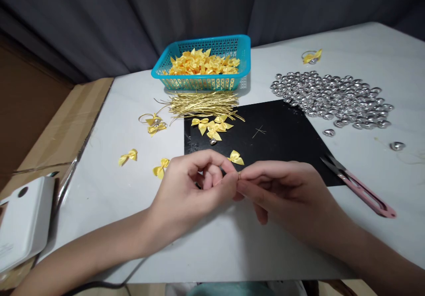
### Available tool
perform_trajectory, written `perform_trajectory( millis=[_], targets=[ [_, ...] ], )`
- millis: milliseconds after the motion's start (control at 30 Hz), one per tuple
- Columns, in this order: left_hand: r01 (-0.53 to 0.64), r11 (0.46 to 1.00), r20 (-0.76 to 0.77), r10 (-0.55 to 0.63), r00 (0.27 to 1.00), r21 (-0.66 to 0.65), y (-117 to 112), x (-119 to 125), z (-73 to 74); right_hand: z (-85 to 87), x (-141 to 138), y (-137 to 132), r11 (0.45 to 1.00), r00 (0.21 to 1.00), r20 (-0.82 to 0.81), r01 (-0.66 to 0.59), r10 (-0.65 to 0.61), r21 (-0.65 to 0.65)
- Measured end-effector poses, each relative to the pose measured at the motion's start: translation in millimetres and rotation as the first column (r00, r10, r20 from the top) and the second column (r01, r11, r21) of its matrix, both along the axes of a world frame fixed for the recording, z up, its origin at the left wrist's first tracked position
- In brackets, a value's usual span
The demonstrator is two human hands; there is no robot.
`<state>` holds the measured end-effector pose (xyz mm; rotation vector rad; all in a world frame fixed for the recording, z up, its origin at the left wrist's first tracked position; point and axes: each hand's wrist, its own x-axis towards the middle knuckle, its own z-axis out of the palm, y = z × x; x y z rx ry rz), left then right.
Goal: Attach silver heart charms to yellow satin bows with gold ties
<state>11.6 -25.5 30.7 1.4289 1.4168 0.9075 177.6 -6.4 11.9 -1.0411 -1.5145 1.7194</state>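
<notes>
My left hand (195, 194) and my right hand (288, 194) meet fingertip to fingertip above the front of the table, both closed in a pinch. A tiny bit of gold wire tie (239, 175) shows between them; my fingers hide the rest. Just behind the hands lies a yellow ribbon bow (236, 157) on the black mat (282, 141). More yellow bows (214, 126) are clustered further back, with one silver heart bead (213, 141) in front of them. Left of my left hand, loose bows (161, 168) rest on the white table.
A blue basket (199, 83) of bows stands at the back, behind a bundle of gold ties (204, 104). Silver heart beads (332, 96) are heaped at right. Pink thread snips (365, 194) lie beside my right hand. A white device (28, 220) sits on cardboard at left.
</notes>
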Motion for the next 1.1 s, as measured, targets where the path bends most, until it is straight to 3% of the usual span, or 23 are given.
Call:
perform_trajectory(
  millis=[1100],
  targets=[
    [0.01, 1.0, 0.025, -0.01, 1.0, -0.022, -1.0, 0.6, -0.2, 0.6, 0.0, 0.3, 1.0, 1.0, 0.005, -0.015, 0.015, 0.002]
  ],
)
